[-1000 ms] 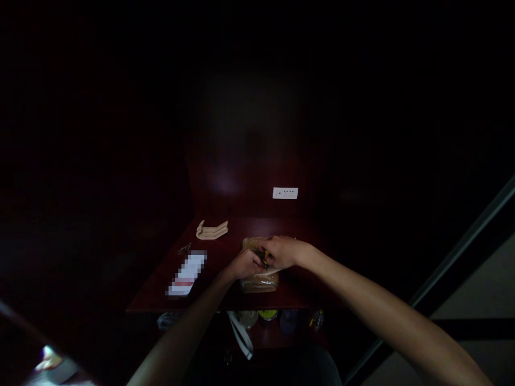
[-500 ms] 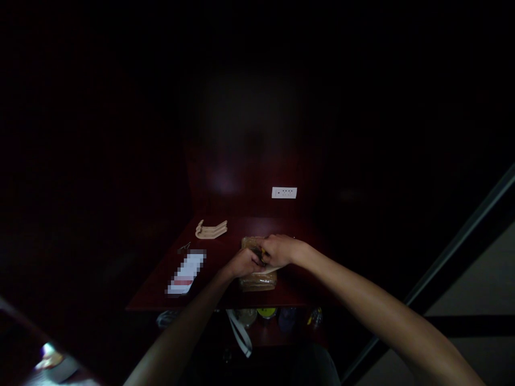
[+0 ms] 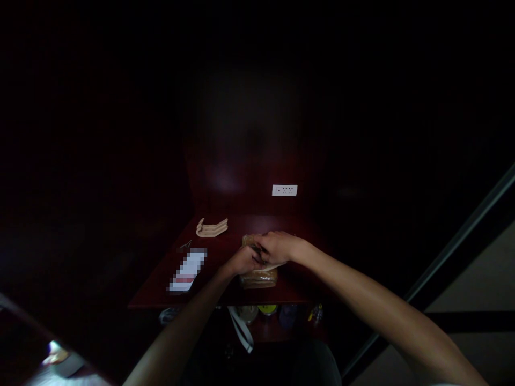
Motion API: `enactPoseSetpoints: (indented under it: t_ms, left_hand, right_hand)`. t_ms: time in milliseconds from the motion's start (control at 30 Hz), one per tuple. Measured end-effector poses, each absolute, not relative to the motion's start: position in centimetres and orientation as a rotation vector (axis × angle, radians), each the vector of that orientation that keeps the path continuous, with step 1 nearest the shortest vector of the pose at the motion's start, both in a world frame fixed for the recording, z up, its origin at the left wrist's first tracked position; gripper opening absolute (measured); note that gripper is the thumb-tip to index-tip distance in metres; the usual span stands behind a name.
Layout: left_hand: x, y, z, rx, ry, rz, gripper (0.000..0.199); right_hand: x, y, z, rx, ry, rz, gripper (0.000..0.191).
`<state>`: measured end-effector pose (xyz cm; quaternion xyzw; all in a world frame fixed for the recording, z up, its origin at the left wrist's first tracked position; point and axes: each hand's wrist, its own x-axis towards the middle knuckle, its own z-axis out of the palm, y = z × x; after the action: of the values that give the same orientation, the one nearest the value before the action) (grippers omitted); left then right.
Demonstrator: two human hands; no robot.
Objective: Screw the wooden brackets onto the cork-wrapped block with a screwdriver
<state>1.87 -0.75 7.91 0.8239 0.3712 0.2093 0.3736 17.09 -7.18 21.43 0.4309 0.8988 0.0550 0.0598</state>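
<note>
Package [image 3: 258,279] in shiny brown wrap sits on the surface [image 3: 219,257], nearer and to the right of some pale hooked pieces [image 3: 212,230]. Left hand [image 3: 242,260] and right hand [image 3: 282,246] meet over it, fingers curled, seemingly pinching something dark (too murky to name). Progress-wise, its near end looks wrapped; can't tell about the covered middle.

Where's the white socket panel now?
In the head view, right of centre: the white socket panel is on the back wall, above the tabletop, beyond the right hand.
</note>
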Motion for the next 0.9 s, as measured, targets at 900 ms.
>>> enactPoseSetpoints:
  t_ms: [900]
  left_hand:
    - [1.75, -0.6, 7.89, 2.115, 0.91, 0.54, 0.026]
  right_hand:
    - [17.36, -6.8, 21.49, 1.268, 2.698, 0.061, 0.035]
